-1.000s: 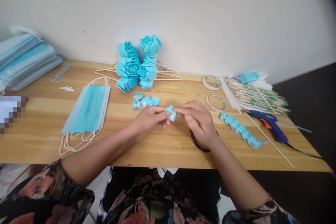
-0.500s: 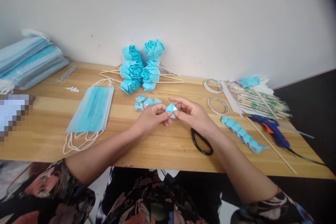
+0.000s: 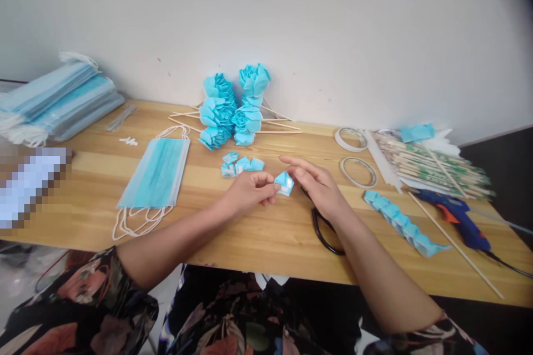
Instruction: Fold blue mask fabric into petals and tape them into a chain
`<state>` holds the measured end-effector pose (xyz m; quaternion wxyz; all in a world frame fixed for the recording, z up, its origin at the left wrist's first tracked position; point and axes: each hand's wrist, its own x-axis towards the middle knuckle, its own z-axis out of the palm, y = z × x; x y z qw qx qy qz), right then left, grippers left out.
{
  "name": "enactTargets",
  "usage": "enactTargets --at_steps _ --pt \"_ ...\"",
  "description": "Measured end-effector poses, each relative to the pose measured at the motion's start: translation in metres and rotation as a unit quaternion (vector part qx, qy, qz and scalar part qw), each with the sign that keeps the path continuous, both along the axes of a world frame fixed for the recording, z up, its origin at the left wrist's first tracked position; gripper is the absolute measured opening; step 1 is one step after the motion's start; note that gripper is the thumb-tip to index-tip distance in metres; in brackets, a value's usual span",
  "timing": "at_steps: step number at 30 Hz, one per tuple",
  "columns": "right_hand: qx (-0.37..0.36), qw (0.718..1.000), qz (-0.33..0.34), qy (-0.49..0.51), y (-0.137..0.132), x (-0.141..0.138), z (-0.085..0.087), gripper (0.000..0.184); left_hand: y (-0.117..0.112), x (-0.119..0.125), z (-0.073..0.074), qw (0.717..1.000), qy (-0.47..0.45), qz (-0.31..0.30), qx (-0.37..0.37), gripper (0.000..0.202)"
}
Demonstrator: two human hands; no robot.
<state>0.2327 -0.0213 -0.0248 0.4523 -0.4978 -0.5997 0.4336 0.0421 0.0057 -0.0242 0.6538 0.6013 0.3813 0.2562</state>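
Left hand pinches the folded blue piece at frame centre; right hand, loosely spread, contact unclear, is just beside it; a light edge grip should keep folds crisp

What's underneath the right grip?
Part of a black loop shows on the wooden table, running beneath the right grip. The covered part, and anything else there, cannot be seen.

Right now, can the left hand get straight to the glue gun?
Probably not: the left hand is pinching a folded piece, and the right hand is in between, blocking the straight way to the glue gun.
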Motion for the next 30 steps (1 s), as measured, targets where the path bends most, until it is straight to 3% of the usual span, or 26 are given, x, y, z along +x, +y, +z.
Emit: enactTargets --at_steps 3,10,14,18,23,30 --pt "0.009 1.0 0.02 0.005 -0.0014 -0.0034 -0.0001 0.041 -0.0017 0.0011 -0.0013 0.999 0.025 -0.028 0.012 0.022" --pt "0.019 0.999 -0.029 -0.013 -0.004 -0.0049 -0.0014 0.032 -0.0025 0.0032 -0.0075 0.995 0.05 -0.042 0.078 0.027" --pt "0.004 0.999 -0.05 -0.002 -0.0031 -0.0024 0.0003 0.036 0.0008 0.0002 -0.004 0.997 0.034 0.0 0.073 0.029" --pt "-0.006 1.0 -0.013 0.018 -0.0026 -0.0024 -0.0001 0.042 0.0042 -0.0027 -0.0007 0.997 -0.009 0.055 0.051 0.029" --pt "0.01 1.0 -0.001 -0.003 -0.0022 -0.0068 -0.003 0.042 0.0056 -0.0016 -0.0029 0.997 0.011 0.045 0.066 0.03" --pt "0.011 0.999 0.034 -0.011 -0.0031 -0.007 -0.0036 0.042 0.0052 -0.0005 0.0002 0.993 0.001 0.086 0.075 0.028"
